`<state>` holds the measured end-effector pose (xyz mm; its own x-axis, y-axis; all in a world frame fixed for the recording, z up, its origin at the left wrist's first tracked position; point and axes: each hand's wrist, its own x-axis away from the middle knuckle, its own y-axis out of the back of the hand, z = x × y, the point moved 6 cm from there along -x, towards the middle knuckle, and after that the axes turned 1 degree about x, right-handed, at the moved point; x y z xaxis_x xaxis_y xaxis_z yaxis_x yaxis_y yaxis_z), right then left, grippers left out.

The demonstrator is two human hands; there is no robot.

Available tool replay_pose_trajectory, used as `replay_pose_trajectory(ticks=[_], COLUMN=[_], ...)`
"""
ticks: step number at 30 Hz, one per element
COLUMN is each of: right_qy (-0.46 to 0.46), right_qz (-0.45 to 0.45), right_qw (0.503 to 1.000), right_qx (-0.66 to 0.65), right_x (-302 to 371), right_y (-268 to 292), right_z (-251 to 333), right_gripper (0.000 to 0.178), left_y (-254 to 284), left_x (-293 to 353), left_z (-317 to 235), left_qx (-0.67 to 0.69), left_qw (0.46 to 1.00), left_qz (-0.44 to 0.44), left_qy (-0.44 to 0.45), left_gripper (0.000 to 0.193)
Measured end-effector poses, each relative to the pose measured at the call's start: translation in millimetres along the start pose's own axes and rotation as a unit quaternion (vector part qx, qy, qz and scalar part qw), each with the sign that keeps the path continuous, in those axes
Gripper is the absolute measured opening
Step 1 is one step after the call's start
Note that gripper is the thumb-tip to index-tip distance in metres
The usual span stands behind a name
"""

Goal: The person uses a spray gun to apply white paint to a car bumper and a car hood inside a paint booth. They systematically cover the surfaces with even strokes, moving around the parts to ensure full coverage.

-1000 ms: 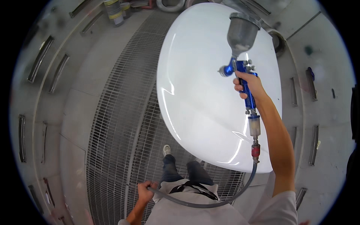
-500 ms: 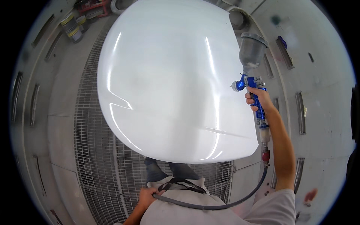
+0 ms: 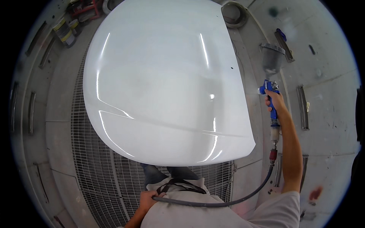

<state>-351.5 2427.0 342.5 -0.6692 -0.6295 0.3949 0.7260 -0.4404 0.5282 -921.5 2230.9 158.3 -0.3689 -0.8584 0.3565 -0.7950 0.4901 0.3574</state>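
My right hand (image 3: 275, 102) is closed round the handle of a blue spray gun (image 3: 272, 88) with a grey cup (image 3: 271, 60) on top. The gun is upright, its nozzle pointing left, just off the right edge of a glossy white car hood (image 3: 167, 87). A grey air hose (image 3: 228, 204) joins the gun's base through a red coupling (image 3: 273, 155) and loops across my front. By my waist, my left hand (image 3: 150, 199) grips the other end of that hose's visible length. The hood spreads out before me, reflecting bright streaks of light.
Beneath the hood lies a metal floor grating (image 3: 99, 167). Paint cans (image 3: 64, 33) and a red stand (image 3: 85, 8) are at the far left. A round ring-shaped object (image 3: 235, 14) sits behind the hood's far right corner. Pale walls with metal handles (image 3: 303, 108) curve along both sides.
My right hand has moved the spray gun to the right, from over the hood's right edge to beyond it. In the view the hood has shifted left. My left hand still holds the hose.
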Motion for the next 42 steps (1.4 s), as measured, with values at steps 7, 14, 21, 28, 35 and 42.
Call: replay_pose_trajectory(ticks=[7, 14, 21, 28, 35, 42], right_qy=[0.003, 0.023, 0.048, 0.075, 0.137, 0.096], right_qz=[0.161, 0.264, 0.363, 0.486, 0.435, 0.352], right_qw=[0.975, 0.952, 0.917, 0.848, 0.879, 0.926], right_qx=[-0.151, -0.151, -0.160, -0.196, -0.141, -0.095], right_x=[30.4, 64.2, 107.6, 158.4, 148.3, 92.2], right_y=[-107.7, -239.8, -357.5, -462.0, -441.6, -333.5], right_z=[42.7, 108.8, 180.7, 255.9, 269.0, 216.8], right_gripper=[0.018, 0.017, 0.017, 0.021, 0.026, 0.025], left_y=[35.0, 83.4, 99.0, 133.1, 119.1, 94.4], left_x=[17.5, 42.5, 82.0, 98.6, 106.6, 68.3], left_z=[31.0, 67.4, 112.7, 96.9, 102.1, 42.1], left_qx=[0.050, 0.148, 0.210, 0.216, 0.185, 0.116], left_qw=[0.995, 0.967, 0.932, 0.910, 0.916, 0.971], left_qz=[-0.081, -0.168, -0.257, -0.322, -0.319, -0.172], left_qy=[0.028, 0.119, 0.144, 0.146, 0.158, 0.123], left_gripper=[0.042, 0.042, 0.044, 0.042, 0.037, 0.036])
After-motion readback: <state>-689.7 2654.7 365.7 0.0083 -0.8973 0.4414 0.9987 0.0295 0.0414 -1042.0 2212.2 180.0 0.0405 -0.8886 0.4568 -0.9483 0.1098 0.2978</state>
